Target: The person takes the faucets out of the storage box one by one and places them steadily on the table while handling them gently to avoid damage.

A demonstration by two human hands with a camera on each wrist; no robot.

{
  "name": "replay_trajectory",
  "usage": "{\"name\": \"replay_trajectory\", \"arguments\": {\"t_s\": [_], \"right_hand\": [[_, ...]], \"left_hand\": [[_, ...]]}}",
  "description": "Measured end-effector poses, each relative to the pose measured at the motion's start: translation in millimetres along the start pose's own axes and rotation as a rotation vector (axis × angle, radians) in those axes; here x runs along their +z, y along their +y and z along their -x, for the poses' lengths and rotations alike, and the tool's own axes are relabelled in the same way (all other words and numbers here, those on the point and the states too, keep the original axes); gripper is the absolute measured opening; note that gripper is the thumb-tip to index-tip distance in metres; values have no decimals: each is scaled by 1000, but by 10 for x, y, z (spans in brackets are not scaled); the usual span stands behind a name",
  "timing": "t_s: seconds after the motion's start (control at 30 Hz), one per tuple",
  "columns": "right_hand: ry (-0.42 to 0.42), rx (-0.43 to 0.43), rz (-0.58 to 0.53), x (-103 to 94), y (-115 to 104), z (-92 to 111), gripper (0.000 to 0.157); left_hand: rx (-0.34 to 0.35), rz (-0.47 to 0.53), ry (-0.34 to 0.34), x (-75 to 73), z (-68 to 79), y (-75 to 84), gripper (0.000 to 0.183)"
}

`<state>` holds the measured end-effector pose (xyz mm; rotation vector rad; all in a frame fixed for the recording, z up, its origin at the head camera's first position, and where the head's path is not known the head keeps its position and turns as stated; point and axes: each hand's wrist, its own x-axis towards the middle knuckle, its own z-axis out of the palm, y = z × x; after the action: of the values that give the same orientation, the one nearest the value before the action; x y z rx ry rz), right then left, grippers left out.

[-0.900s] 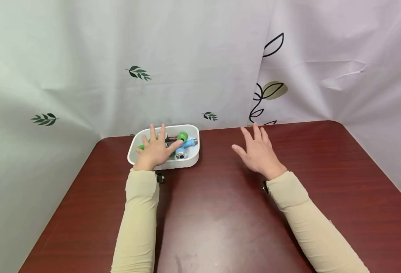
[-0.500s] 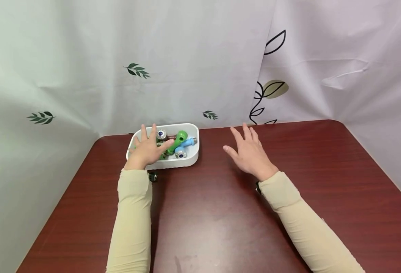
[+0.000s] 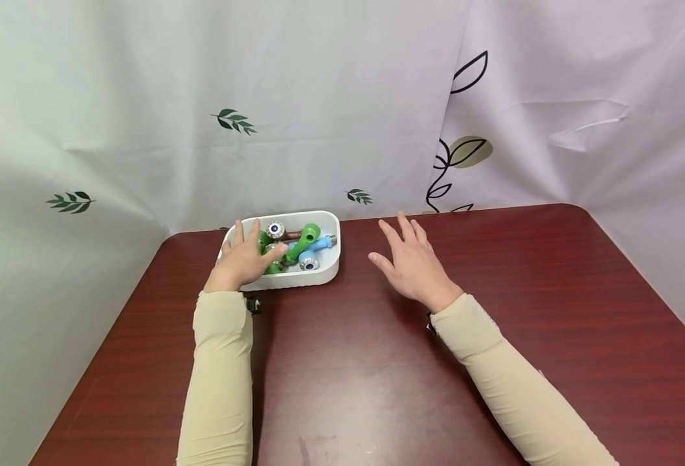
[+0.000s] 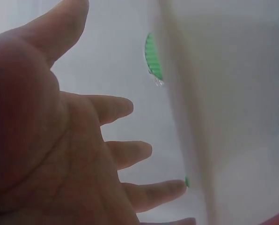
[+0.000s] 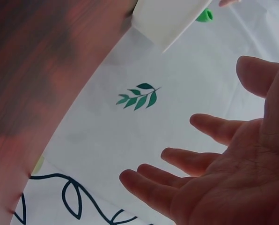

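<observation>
A white bin (image 3: pixel 318 279) stands at the back left of the table. In it lie a green tube-like piece with a rounded, holed end (image 3: pixel 309 234), a blue piece with a metal tip (image 3: pixel 322 243) and a round silvery part with a blue centre (image 3: pixel 275 230). My left hand (image 3: pixel 239 260) hovers with spread fingers over the bin's left side, hiding part of what is inside. In the left wrist view the bin's wall (image 4: pixel 238 93) stands beyond those fingers. To the right of the bin, my right hand (image 3: pixel 417 268) is held above the table, fingers apart, holding nothing.
The dark red wooden table (image 3: pixel 342 362) reaches back to a white curtain (image 3: pixel 331 97) printed with leaves. More curtain hangs along the left and right sides. A small black device (image 3: pixel 253 305) is worn at the left wrist.
Both hands have drifted left, their fingers still spread. More of the green and silvery pieces in the bin now shows from behind the left hand. The bin stays put.
</observation>
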<state>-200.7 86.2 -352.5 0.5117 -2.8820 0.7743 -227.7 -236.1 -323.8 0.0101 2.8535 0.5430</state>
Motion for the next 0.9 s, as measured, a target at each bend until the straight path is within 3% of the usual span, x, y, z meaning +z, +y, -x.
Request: {"name": "replay_trajectory", "arguments": {"t_s": [0.37,0.7,0.9], "right_hand": [[-10,-31,5,85,-89,-36,66],[-9,-40,9,103,-95,-30,65],[-3,-42,18,97,-89,-33,66]], "left_hand": [[45,-42,7,-5,-20,-72,92],[4,-26,69,-9,-15,-140,94],[4,-34,45,19,-51,-218,96]]}}
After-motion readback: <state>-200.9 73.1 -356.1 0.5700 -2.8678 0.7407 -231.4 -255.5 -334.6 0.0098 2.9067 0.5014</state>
